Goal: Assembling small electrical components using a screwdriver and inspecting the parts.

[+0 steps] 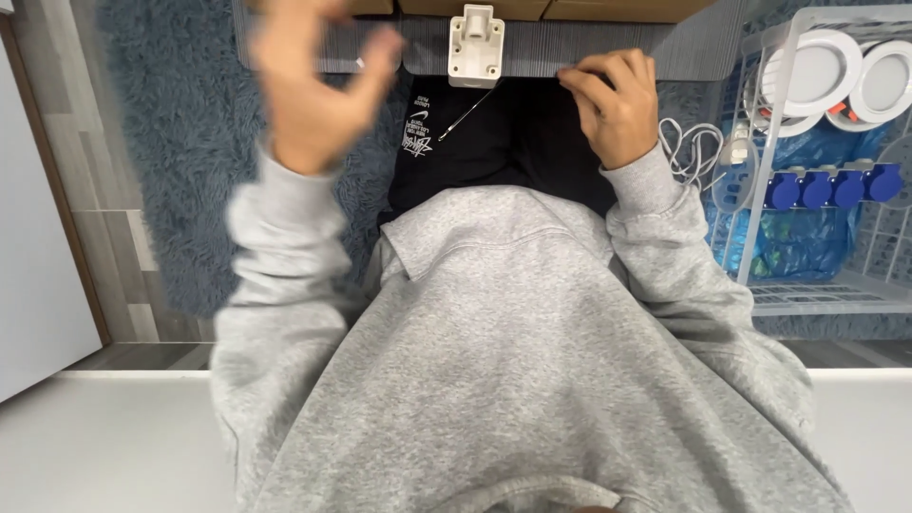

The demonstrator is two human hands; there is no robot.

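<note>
My left hand [309, 85] is raised in the air at the upper left, blurred by motion, with fingers and thumb spread in a loose curve. A tiny pale speck shows by its fingertips, too blurred to name. My right hand [616, 104] rests with curled fingers on my black trousers [503, 142], its fingertips touching the near edge of a grey ribbed mat [551, 52]. A white plastic bracket [475, 43] lies on that mat between the two hands. A thin metal rod [465, 116] lies slanted on the trousers just below the bracket.
A white wire rack [769, 161] at the right holds round white lamp fittings [822, 71], blue socket parts [826, 185] and blue plastic bags. White cable [689, 147] lies coiled beside my right wrist. A blue-grey shaggy rug [180, 142] covers the floor. Cardboard boxes [617, 8] line the top edge.
</note>
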